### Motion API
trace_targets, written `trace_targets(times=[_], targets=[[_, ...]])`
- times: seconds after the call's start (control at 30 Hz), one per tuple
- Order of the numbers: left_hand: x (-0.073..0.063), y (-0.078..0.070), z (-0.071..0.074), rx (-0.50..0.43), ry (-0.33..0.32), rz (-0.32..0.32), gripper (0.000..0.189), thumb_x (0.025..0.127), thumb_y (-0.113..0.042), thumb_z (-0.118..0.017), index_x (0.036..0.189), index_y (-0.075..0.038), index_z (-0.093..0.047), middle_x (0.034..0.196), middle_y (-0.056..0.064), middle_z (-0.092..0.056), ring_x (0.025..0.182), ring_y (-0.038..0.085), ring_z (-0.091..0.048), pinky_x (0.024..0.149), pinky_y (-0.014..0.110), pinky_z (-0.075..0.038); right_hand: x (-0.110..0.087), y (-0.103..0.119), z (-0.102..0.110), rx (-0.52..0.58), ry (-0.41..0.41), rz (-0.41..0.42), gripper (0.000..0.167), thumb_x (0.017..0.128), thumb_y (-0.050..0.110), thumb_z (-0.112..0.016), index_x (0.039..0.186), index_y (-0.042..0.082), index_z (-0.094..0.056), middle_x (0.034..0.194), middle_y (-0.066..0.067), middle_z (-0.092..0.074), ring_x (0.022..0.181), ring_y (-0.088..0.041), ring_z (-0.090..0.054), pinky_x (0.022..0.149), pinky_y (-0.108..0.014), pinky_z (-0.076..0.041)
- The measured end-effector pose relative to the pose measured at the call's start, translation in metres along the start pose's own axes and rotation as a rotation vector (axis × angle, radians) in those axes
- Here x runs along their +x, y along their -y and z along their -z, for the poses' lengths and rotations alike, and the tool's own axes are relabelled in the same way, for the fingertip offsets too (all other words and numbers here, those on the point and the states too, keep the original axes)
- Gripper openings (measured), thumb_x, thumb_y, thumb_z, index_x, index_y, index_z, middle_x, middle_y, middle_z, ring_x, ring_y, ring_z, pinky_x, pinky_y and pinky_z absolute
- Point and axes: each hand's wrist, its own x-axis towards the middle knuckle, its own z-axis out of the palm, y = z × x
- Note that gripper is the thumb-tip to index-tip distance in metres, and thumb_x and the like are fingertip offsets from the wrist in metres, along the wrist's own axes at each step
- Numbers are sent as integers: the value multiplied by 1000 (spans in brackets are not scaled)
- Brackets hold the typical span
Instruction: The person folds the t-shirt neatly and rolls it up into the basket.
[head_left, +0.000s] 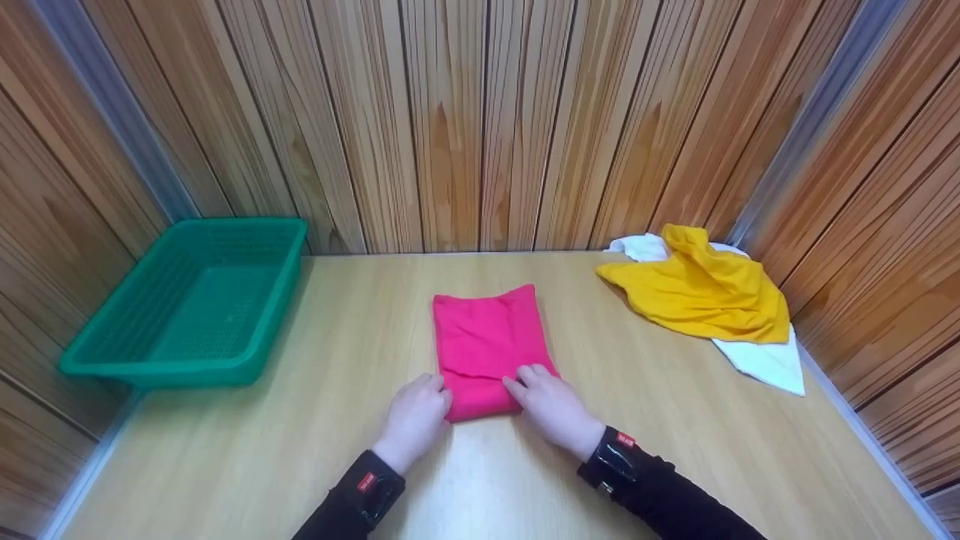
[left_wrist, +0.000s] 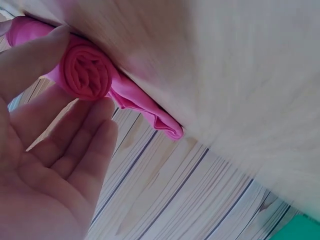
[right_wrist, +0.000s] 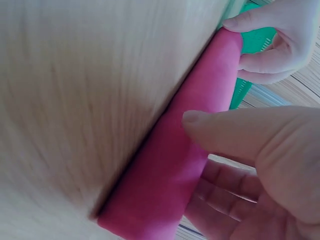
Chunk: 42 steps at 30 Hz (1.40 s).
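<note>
A pink cloth lies flat at the middle of the table, its near edge rolled up into a thick roll. At the roll's left end, my left hand grips it between thumb and fingers. The left wrist view shows the spiral end of the roll, with the unrolled part stretching away beyond it. My right hand holds the roll right of its middle. In the right wrist view its thumb presses the near side of the roll, while the fingers lie on the other side, partly hidden.
On the left stands a green plastic basket with nothing visible inside. A crumpled yellow cloth lies over a white cloth at the back right. Wood-patterned walls bound the table at the back and sides.
</note>
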Motion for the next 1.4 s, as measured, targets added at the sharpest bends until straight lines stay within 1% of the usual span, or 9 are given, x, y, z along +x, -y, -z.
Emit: trace_targets(times=[0.23, 0.4, 0.53, 0.7, 0.8, 0.93, 1.1, 1.23, 1.4], targets=[[2, 2, 5, -125, 79, 36, 24, 64, -9, -85, 69, -8, -62, 77, 2, -52, 74, 22, -56, 62, 36, -48, 2, -6, -5, 27, 9, -25, 42, 80, 10, -82, 120, 7, -69, 97, -7, -60, 90, -22, -54, 78, -35, -50], [0, 4, 7, -227, 87, 12, 27, 68, -12, -82, 65, -12, -55, 72, -2, -50, 71, 19, -55, 61, 34, -47, -3, -9, -3, 65, 4, -20, 42, 81, 12, -82, 121, 8, -69, 99, -6, -63, 91, -22, -56, 80, -37, -50], [-2, 6, 8, -307, 111, -5, 26, 73, -12, -79, 66, -13, -54, 67, -6, -45, 68, 16, -51, 61, 32, -45, -9, -12, 1, 150, 13, -16, 37, 82, 6, -79, 117, 6, -68, 100, -7, -66, 94, -23, -59, 84, -38, -51], [-2, 9, 9, -413, 187, 21, 18, 78, -9, -76, 71, -11, -59, 65, -7, -43, 64, 13, -45, 60, 32, -42, -11, -15, 6, 273, 78, -61, 24, 88, 3, -72, 109, 9, -63, 94, -3, -63, 92, -20, -59, 83, -37, -51], [-1, 10, 9, -460, 225, 56, 8, 81, -8, -74, 80, -8, -66, 69, -5, -52, 67, 15, -52, 64, 35, -46, -10, -16, 6, 310, 107, -83, 18, 91, 3, -68, 106, 9, -62, 93, -3, -62, 92, -21, -59, 82, -38, -52], [1, 11, 7, -527, 279, 153, 6, 85, -8, -72, 89, -6, -68, 75, -2, -58, 71, 17, -56, 69, 38, -48, -4, -20, 5, 345, 133, -91, 14, 92, 2, -65, 105, 7, -63, 95, -7, -64, 95, -25, -61, 86, -41, -51], [6, 12, 5, -584, 328, 261, 15, 88, -10, -67, 76, -10, -58, 66, -4, -44, 63, 14, -44, 61, 34, -41, 3, -26, 4, 380, 147, -68, 14, 92, -2, -62, 106, 1, -66, 101, -13, -67, 101, -31, -63, 92, -45, -49], [9, 13, 4, -595, 344, 297, 24, 89, -10, -65, 69, -13, -51, 63, -5, -38, 60, 13, -40, 59, 32, -37, 6, -26, 2, 375, 158, -70, 15, 94, -1, -60, 108, 0, -66, 102, -13, -66, 102, -31, -61, 92, -44, -48], [12, 15, 5, -584, 353, 297, 32, 88, -10, -66, 64, -14, -46, 61, -5, -35, 59, 13, -38, 58, 32, -35, 2, -23, 0, 341, 92, -79, 18, 97, 2, -57, 111, 1, -68, 97, -9, -59, 94, -25, -57, 85, -40, -49]])
